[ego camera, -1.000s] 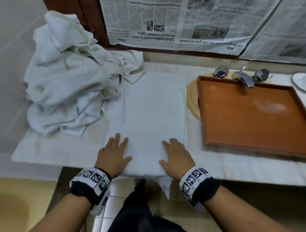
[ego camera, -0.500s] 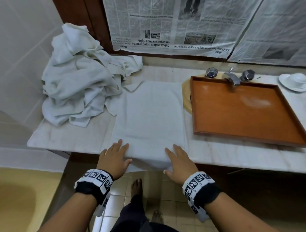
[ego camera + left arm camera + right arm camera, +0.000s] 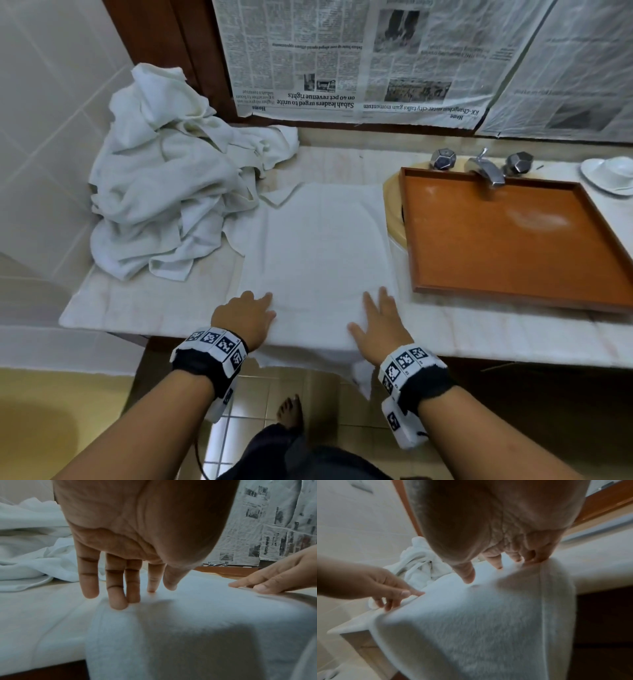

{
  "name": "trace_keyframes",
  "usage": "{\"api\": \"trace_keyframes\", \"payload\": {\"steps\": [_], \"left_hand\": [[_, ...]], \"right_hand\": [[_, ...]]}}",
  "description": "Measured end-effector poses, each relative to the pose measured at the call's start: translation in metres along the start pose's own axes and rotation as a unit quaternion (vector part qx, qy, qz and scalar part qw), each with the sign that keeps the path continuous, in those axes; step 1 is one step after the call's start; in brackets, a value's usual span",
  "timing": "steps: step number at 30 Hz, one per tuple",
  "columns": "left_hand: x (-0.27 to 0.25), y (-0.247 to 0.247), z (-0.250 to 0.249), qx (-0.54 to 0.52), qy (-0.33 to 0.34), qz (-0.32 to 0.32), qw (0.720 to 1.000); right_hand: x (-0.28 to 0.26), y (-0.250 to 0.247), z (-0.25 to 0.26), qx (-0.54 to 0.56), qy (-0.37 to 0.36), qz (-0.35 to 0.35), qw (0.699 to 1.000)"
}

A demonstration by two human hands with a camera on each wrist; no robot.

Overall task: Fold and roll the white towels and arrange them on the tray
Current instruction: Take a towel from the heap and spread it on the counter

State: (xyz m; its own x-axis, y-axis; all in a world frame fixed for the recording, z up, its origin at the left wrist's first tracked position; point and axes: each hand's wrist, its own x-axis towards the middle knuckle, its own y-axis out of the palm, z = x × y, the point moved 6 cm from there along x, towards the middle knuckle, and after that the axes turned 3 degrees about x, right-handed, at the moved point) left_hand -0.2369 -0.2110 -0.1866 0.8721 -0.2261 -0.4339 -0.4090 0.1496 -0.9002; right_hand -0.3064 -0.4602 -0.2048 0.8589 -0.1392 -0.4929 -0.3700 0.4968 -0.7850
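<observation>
**Folded towel flat at counter edge, both hands on it**

My fingers (image 3: pixel 118 597) lie straight, slightly spread, pressing the folded white terry towel (image 3: pixel 318 246); left hand (image 3: pixel 245 317) and right hand (image 3: pixel 378 325) flank its near end, which overhangs the pale marble counter (image 3: pixel 137 305). I judge it soft, limp and light: best gripped at the hanging hem, then rolled towards the empty orange wooden tray (image 3: pixel 507 236)

Head view: high, facing forward and down over the worktop (image 3: pixel 137 305), both wrists at lower frame. Left wrist view: close under the palm, facing along the fingers (image 3: pixel 118 597). Right wrist view: same, tilted. All three share the spread towel (image 3: pixel 318 246) at the worktop's near edge.
</observation>
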Motion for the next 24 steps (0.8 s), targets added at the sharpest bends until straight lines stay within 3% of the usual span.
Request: {"api": "trace_keyframes", "payload": {"steps": [3, 8, 13, 19, 24], "left_hand": [[0.018, -0.009, 0.006, -0.018, 0.007, 0.006, 1.0], [0.054, -0.024, 0.001, 0.01, 0.04, -0.016, 0.999], [0.072, -0.033, 0.003, 0.023, 0.079, -0.048, 0.995], [0.084, -0.042, -0.001, 0.043, 0.107, -0.012, 0.993], [0.117, -0.055, -0.011, 0.0, 0.142, 0.005, 0.99]], "right_hand": [[0.015, -0.012, 0.003, -0.038, 0.055, -0.006, 0.998], [0.031, -0.006, 0.02, -0.046, -0.014, 0.033, 0.998], [0.047, -0.019, 0.013, -0.018, 0.096, -0.003, 0.995], [0.056, -0.012, 0.045, -0.064, -0.001, 0.021, 0.998], [0.086, -0.03, 0.062, -0.088, 0.011, 0.015, 0.996]]}}
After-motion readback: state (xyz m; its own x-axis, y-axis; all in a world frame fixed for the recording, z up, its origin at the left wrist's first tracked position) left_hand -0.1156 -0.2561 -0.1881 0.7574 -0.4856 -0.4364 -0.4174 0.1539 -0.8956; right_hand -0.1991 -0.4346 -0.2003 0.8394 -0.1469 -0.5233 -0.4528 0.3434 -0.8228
